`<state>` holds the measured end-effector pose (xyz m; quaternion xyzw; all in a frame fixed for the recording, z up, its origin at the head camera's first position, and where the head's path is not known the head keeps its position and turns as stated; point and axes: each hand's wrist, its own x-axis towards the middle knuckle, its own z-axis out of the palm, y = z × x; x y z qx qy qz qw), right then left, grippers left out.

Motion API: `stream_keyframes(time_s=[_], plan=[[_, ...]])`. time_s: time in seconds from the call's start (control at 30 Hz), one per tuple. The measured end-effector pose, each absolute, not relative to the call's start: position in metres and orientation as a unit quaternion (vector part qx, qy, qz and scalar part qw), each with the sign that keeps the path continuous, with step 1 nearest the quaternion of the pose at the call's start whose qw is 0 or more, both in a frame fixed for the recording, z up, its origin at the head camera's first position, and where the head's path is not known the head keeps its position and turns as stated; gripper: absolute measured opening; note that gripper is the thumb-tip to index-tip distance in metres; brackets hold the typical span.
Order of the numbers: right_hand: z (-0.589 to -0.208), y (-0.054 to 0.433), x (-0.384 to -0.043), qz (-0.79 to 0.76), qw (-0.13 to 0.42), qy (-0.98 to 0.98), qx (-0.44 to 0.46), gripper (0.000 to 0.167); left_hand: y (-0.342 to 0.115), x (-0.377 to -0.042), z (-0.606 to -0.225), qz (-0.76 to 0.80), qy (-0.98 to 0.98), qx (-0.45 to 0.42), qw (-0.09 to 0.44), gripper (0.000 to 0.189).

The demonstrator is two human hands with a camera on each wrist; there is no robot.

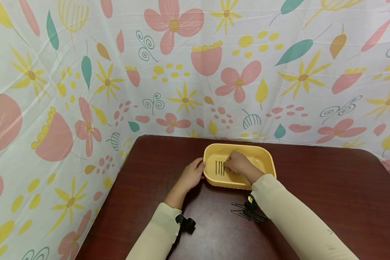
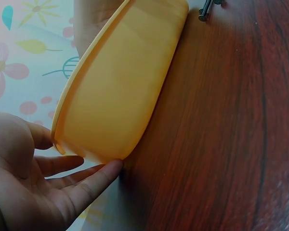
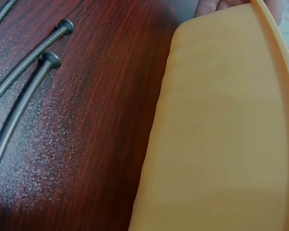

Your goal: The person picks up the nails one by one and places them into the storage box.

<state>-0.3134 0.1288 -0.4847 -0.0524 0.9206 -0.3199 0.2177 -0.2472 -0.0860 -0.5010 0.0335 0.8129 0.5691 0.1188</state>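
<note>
In the head view, a yellow plastic basket stands on the table. My left hand holds its left end; in the left wrist view, the fingers bear against the outer wall and rim. Inside the basket, several dark nails lie side by side in a row. My right hand reaches in over the front wall, its curled fingers pinching the nail at the row's right end. Those fingertips are partly hidden, and the right wrist view shows mainly the basket's outer wall.
More nails lie in a loose pile on the dark red table, in front of the basket and partly under the right sleeve. A flowered cloth hangs behind the table and along its left side.
</note>
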Motion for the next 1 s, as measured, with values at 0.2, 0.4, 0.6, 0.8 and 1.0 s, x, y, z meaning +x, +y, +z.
stream_keyframes(time_s=[0.2, 0.4, 0.6, 0.8, 1.0], plan=[[-0.483, 0.129, -0.313, -0.316, 0.222, 0.921, -0.050, 0.039, -0.085, -0.246, -0.499, 0.570, 0.812, 0.033, 0.122, 0.051], [-0.477, 0.130, -0.309, -0.312, 0.216, 0.925, -0.039, 0.040, -0.085, -0.246, -0.500, 0.573, 0.810, 0.033, 0.118, 0.050], [-0.468, 0.134, -0.305, -0.314, 0.209, 0.925, -0.044, 0.041, -0.085, -0.248, -0.501, 0.575, 0.810, 0.035, 0.114, 0.049], [-0.462, 0.141, -0.303, -0.322, 0.198, 0.924, -0.056, 0.033, -0.086, -0.249, -0.503, 0.570, 0.813, 0.035, 0.115, 0.049], [-0.468, 0.143, -0.303, -0.322, 0.202, 0.922, -0.070, 0.017, -0.086, -0.247, -0.502, 0.569, 0.814, 0.033, 0.114, 0.049]])
